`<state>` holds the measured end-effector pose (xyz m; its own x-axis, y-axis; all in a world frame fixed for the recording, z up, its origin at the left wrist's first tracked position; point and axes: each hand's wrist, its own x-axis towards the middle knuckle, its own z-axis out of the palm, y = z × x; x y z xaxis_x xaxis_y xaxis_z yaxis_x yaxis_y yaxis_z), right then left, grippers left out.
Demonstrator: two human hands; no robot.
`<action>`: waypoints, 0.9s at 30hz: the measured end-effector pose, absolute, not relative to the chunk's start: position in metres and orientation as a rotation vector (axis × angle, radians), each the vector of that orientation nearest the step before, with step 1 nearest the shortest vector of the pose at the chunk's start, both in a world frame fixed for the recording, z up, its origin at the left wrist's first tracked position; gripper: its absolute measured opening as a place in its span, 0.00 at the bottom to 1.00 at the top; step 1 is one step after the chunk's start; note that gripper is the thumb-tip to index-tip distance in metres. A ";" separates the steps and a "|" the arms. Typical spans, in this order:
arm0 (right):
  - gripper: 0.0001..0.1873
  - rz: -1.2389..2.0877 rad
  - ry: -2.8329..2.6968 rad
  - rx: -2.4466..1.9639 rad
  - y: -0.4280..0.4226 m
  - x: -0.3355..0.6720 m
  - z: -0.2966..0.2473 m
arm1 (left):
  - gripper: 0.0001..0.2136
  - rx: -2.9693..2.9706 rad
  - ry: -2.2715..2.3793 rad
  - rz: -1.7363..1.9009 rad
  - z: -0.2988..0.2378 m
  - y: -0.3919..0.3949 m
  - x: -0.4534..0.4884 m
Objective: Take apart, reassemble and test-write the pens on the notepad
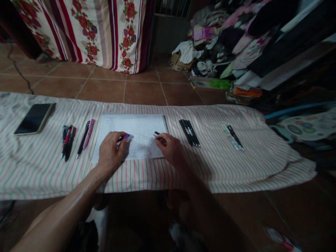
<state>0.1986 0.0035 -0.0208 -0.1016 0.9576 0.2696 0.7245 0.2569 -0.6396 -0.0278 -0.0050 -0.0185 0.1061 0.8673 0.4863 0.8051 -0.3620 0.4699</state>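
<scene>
Notebook (131,126) lies flat on the striped cloth (236,168), partly under both hands. Left hand (110,154) pinches a purple pen (125,137); right hand (168,147) pinches a small black object (156,133), its kind hidden by the fingers.
</scene>
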 end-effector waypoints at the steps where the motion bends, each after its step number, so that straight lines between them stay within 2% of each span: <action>1: 0.03 0.500 -1.859 -1.518 0.004 0.198 -0.021 | 0.06 2.273 1.729 1.091 -0.019 -0.005 -0.028; 9: 0.06 0.787 -1.644 -1.396 0.008 0.202 -0.027 | 0.06 2.317 1.706 1.082 -0.021 -0.002 -0.031; 27: 0.08 0.595 -1.709 -1.217 0.002 0.201 -0.011 | 0.07 2.386 1.638 1.125 -0.024 0.001 -0.030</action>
<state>0.2008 0.0024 -0.0113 -0.0833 0.9115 0.4029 0.4644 0.3932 -0.7936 -0.0296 0.0006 -0.0241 0.1812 0.8239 0.5370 0.7971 -0.4429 0.4106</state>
